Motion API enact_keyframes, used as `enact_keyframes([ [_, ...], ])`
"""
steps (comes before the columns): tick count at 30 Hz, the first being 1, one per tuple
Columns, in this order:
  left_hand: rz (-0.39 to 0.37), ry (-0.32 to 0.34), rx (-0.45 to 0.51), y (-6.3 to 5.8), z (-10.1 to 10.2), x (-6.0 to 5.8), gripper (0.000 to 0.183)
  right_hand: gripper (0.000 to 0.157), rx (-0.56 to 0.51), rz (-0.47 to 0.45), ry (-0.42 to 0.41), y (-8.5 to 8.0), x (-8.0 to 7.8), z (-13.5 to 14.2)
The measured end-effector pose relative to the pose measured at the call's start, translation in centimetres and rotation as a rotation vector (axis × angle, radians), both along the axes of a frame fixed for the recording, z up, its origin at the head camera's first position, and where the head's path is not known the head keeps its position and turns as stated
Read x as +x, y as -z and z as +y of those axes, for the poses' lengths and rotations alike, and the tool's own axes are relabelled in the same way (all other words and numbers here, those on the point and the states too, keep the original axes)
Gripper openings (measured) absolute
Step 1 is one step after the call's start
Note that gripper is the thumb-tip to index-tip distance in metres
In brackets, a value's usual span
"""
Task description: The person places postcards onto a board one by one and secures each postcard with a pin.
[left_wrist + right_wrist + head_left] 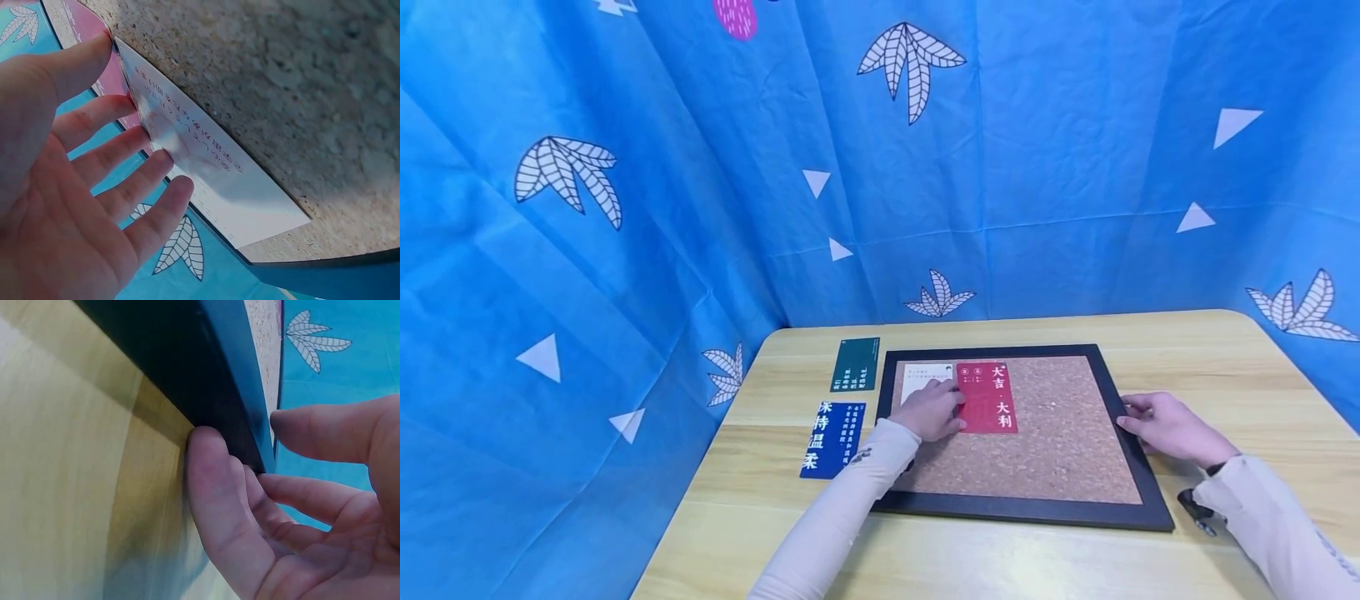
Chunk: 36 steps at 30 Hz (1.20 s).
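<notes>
A black-framed cork board [1060, 433] lies on the table. On its upper left part are a white card [921, 375] and, just to the right, a red card [988, 404] with white characters. My left hand [931, 410] reaches over the white card's lower part and hides it. In the left wrist view its fingers [159, 206] are spread and nearly straight, fingertips at the edge of the white card [206, 144], thumb tip where both cards meet. My right hand [1172, 429] holds the board's right frame edge, thumb on top and fingers [215, 481] against the outer side.
Left of the board, a green card [855, 364] lies above a blue card [832, 450] with white characters. The left forearm partly covers the blue card's edge. A blue patterned curtain [1037, 167] hangs behind and left of the wooden table [760, 475].
</notes>
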<state>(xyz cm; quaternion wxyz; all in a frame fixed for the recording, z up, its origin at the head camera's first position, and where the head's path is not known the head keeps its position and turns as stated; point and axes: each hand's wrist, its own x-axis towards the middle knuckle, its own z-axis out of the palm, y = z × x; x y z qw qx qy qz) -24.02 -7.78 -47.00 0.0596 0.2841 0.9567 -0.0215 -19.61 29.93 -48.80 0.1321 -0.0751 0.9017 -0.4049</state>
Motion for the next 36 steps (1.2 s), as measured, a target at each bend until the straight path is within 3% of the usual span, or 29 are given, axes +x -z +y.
enact_keyframes([
  [15, 0.052, 0.007, -0.052, -0.4, 0.4, 0.4, 0.042, 0.055, -0.054, -0.027, 0.027, 0.0, 0.4, 0.3],
  [21, 0.065, -0.014, 0.044, -0.9, -0.2, 0.3, 0.038, 0.056, -0.054, -0.031, 0.028, 0.0, 0.3, 0.3],
  [24, 0.083, -0.067, 0.145, -1.7, -1.0, 0.2, 0.036, 0.056, -0.052, -0.028, 0.026, 0.0, 0.2, 0.3],
  [29, 0.070, -0.219, 0.328, -3.3, -3.7, 0.2, 0.037, 0.057, -0.052, -0.033, 0.024, 0.0, 0.2, 0.3],
  [36, 0.026, -0.390, 0.556, -3.9, -8.3, 1.0, 0.038, 0.056, -0.050, -0.039, 0.028, 0.1, 0.1, 0.4],
])
